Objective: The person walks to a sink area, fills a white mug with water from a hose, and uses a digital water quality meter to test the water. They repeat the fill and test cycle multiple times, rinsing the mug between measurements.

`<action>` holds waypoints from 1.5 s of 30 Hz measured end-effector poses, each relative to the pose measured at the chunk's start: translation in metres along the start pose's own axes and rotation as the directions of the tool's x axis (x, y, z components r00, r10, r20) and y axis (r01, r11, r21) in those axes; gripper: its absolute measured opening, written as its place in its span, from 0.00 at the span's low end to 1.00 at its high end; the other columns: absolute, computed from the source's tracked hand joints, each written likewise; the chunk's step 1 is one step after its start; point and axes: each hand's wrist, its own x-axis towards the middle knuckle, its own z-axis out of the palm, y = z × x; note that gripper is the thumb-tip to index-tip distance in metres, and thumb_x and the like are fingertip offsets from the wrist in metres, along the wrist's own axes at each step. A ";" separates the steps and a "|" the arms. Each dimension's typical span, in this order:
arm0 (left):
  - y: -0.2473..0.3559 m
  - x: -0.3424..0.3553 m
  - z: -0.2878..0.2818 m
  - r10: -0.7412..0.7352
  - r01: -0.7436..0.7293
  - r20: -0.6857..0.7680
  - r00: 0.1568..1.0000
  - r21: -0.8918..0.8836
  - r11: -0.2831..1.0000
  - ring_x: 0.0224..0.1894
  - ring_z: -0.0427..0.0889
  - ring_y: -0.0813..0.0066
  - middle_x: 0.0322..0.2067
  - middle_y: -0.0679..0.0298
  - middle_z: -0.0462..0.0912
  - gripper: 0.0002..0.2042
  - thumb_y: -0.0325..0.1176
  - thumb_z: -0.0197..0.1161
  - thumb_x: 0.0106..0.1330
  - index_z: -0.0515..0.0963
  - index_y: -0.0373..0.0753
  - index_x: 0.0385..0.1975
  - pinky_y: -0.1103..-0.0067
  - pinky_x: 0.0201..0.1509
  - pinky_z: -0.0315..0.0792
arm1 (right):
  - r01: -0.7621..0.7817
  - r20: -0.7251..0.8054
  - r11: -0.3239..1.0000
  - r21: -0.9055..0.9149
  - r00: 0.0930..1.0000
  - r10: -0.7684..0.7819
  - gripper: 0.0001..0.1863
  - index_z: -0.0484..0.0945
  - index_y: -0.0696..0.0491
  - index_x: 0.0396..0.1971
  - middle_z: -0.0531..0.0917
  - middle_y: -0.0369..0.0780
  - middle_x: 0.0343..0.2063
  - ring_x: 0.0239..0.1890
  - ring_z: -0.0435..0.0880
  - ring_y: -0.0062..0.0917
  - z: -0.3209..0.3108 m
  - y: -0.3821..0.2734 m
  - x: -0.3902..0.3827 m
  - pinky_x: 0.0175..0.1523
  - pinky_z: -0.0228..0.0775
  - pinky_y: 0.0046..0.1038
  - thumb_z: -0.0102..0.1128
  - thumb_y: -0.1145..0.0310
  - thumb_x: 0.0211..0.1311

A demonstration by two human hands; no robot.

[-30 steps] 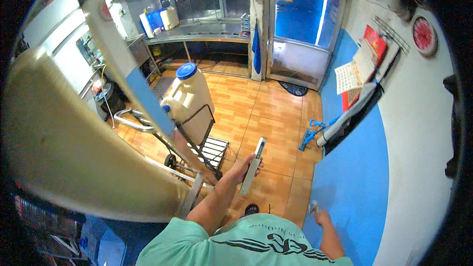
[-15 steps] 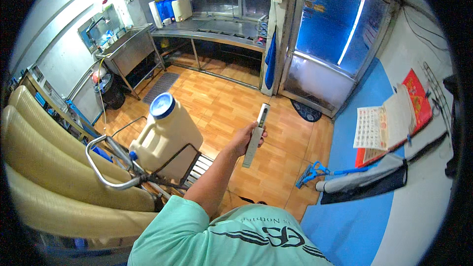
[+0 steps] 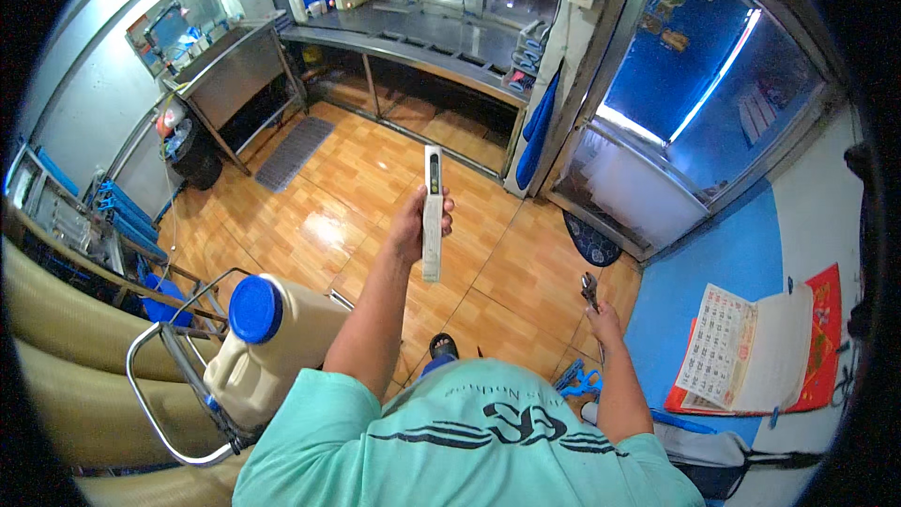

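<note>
In front of me, my left hand (image 3: 410,230) is closed round a slim, pale handheld meter (image 3: 432,242) with a small dark display and buttons near its top end. The meter points away from me over the tiled floor. Lower on the right, my right hand (image 3: 606,323) grips what looks like a dark adjustable wrench (image 3: 589,289), its jaws upward. Neither hand touches anything else. To the left of my left arm stands a large cream jug (image 3: 300,333) with a blue lid, on a metal hand trolley (image 3: 141,380).
Thick coiled hoses (image 3: 56,357) fill the lower left. At the back are a steel sink (image 3: 235,70) and a long steel counter (image 3: 404,52) holding jugs. A door (image 3: 648,178) with a dark mat (image 3: 591,238) stands at right, beside a wall calendar (image 3: 723,343). My sandalled foot (image 3: 442,346) shows below.
The view has moved forward; the jug and trolley now sit lower and further left. My right hand has come into view with the wrench. My left hand still holds the meter, now more upright.
</note>
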 end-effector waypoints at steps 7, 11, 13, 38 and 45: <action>0.059 0.120 -0.082 -0.051 0.056 -0.124 0.991 0.036 0.998 0.24 0.74 0.76 0.29 0.66 0.76 0.20 0.51 0.42 0.72 0.71 0.40 0.44 0.79 0.29 0.70 | 0.056 0.259 0.901 -0.429 0.964 0.064 0.17 0.80 0.53 0.44 0.83 0.48 0.38 0.39 0.83 0.42 0.042 0.041 0.010 0.43 0.73 0.40 0.59 0.63 0.54; 0.064 0.166 -0.180 -0.127 0.188 -0.412 0.902 0.110 0.976 0.22 0.75 0.75 0.27 0.65 0.77 0.19 0.49 0.40 0.72 0.71 0.40 0.43 0.80 0.27 0.72 | -0.005 0.456 0.915 -0.403 0.866 0.206 0.18 0.79 0.54 0.45 0.83 0.49 0.38 0.39 0.83 0.41 0.057 0.077 0.048 0.42 0.74 0.39 0.59 0.64 0.54; 0.060 0.167 -0.242 -0.166 0.312 -0.591 0.789 0.153 0.938 0.20 0.75 0.74 0.26 0.66 0.79 0.20 0.51 0.40 0.71 0.72 0.41 0.38 0.79 0.24 0.72 | -0.058 0.509 0.894 -0.443 0.805 0.305 0.19 0.79 0.54 0.46 0.83 0.49 0.39 0.39 0.83 0.41 0.061 0.076 0.098 0.42 0.74 0.39 0.59 0.64 0.54; 0.263 0.223 -0.513 -0.222 0.262 -0.877 0.427 -0.116 0.958 0.18 0.76 0.71 0.23 0.60 0.79 0.20 0.49 0.43 0.72 0.72 0.36 0.36 0.75 0.22 0.73 | 0.445 0.601 0.700 -0.559 0.799 -0.028 0.24 0.81 0.62 0.34 0.81 0.57 0.37 0.40 0.82 0.47 0.252 -0.434 0.685 0.47 0.73 0.42 0.62 0.53 0.51; 0.516 0.368 -0.510 0.004 0.514 -0.801 0.599 0.388 0.765 0.20 0.77 0.75 0.25 0.61 0.80 0.18 0.46 0.45 0.73 0.72 0.35 0.39 0.79 0.25 0.73 | 0.100 0.582 0.785 -0.611 0.729 0.360 0.19 0.81 0.60 0.35 0.82 0.55 0.35 0.40 0.82 0.46 0.274 -0.493 0.745 0.46 0.73 0.42 0.60 0.59 0.49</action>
